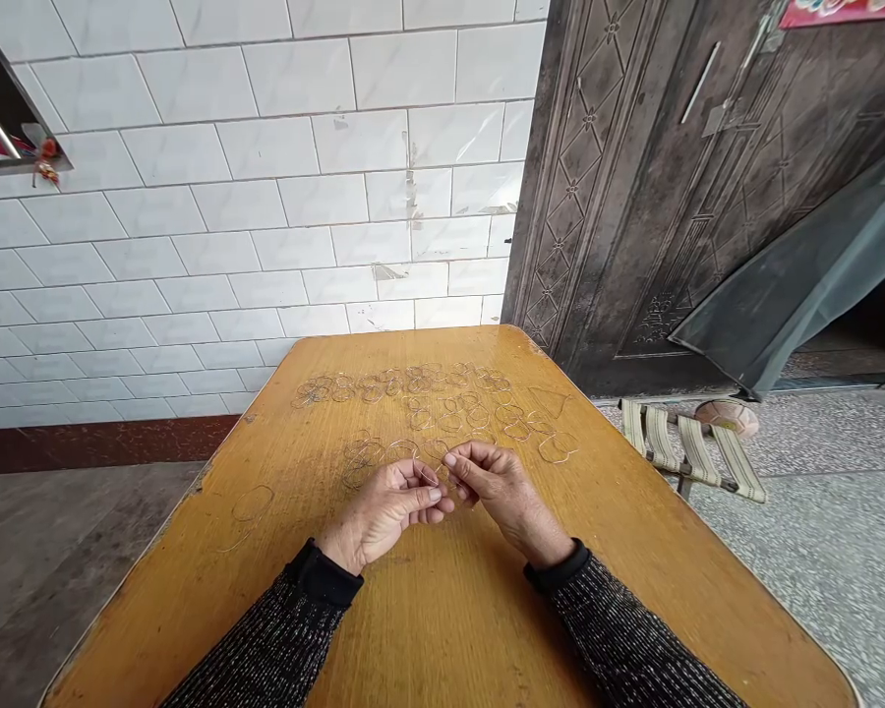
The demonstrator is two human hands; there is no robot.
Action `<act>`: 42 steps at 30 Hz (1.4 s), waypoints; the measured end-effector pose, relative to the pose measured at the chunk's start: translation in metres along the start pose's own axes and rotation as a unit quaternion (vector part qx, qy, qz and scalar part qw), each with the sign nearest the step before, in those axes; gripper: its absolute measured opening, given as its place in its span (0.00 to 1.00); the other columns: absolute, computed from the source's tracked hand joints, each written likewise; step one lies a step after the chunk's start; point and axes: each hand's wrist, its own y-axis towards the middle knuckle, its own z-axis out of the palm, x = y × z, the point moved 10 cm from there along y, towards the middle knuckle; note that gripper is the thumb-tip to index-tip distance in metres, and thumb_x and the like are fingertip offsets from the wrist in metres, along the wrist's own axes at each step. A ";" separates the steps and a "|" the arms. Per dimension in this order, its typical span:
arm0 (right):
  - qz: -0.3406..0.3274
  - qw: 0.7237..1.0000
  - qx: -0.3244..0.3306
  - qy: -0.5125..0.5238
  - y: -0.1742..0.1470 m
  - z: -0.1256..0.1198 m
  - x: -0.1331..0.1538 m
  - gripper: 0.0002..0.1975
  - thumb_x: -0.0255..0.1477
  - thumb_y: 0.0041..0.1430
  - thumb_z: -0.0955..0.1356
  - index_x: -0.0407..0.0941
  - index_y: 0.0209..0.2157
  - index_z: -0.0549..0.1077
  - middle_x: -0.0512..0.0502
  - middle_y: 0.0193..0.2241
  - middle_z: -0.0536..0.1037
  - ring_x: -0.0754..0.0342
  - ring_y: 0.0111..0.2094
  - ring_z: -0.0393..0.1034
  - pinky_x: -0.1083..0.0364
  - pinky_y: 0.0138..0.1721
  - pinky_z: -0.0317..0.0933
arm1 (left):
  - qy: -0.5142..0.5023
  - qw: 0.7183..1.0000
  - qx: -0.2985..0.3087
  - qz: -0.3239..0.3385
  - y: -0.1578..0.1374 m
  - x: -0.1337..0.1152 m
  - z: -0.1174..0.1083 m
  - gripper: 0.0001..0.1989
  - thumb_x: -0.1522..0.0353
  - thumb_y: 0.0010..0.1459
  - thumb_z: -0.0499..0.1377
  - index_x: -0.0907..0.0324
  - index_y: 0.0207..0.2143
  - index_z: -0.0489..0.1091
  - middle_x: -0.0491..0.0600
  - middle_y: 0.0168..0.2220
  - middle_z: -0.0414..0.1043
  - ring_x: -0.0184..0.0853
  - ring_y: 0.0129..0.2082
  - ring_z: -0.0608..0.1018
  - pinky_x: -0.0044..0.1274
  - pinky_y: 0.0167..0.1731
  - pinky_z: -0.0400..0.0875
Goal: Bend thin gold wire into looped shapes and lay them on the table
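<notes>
Above the middle of the wooden table [442, 610], my two hands are close together on one piece of thin wire [404, 444] bent into loops. My left hand [390, 506] pinches it between thumb and fingers. On its other side, my right hand [502, 492] closes thumb and forefinger on the same wire. Part of the wire is hidden behind the fingers. Just beyond the hands lie several looped wire shapes [361, 460], and farther back a row of similar wire flowers [413, 380]. To the left, a single wire ring with a loose tail [253, 503] rests on the tabletop.
A white tiled wall [280, 177] stands beyond the table's far edge. At the right are a dark carved metal door [634, 197], a hanging greenish curtain [818, 265], a folding stool with striped straps [693, 447] and a ball [728, 418] on the speckled floor.
</notes>
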 end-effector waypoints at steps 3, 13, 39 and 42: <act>0.000 1.000 0.003 -0.009 0.000 0.001 0.000 0.16 0.41 0.45 0.69 0.42 0.19 0.67 0.56 0.12 0.64 0.64 0.13 0.54 0.61 0.16 0.52 | 0.021 1.000 -0.002 0.007 0.000 -0.003 -0.001 0.11 0.70 0.44 0.64 0.63 0.30 0.66 0.47 0.29 0.70 0.30 0.30 0.74 0.22 0.29 0.65; -0.003 0.999 0.018 -0.032 0.000 0.004 -0.004 0.15 0.41 0.47 0.68 0.42 0.22 0.69 0.56 0.12 0.63 0.63 0.14 0.54 0.61 0.17 0.50 | 0.048 0.998 -0.020 0.022 -0.001 -0.009 -0.003 0.13 0.66 0.45 0.64 0.62 0.31 0.66 0.47 0.28 0.69 0.30 0.28 0.73 0.21 0.26 0.64; 0.021 0.994 0.028 -0.104 -0.001 0.004 -0.008 0.11 0.36 0.46 0.68 0.42 0.22 0.68 0.55 0.14 0.65 0.63 0.15 0.55 0.61 0.17 0.50 | 0.086 0.985 -0.118 0.087 0.001 -0.019 -0.021 0.11 0.67 0.44 0.63 0.62 0.27 0.64 0.43 0.24 0.66 0.26 0.21 0.71 0.18 0.19 0.63; 0.006 0.992 0.038 -0.123 -0.001 0.005 -0.006 0.11 0.36 0.48 0.67 0.42 0.21 0.68 0.55 0.14 0.65 0.63 0.15 0.55 0.61 0.17 0.51 | 0.060 0.986 -0.131 0.079 0.002 -0.016 -0.026 0.11 0.67 0.43 0.63 0.62 0.27 0.64 0.43 0.23 0.66 0.27 0.22 0.71 0.18 0.19 0.63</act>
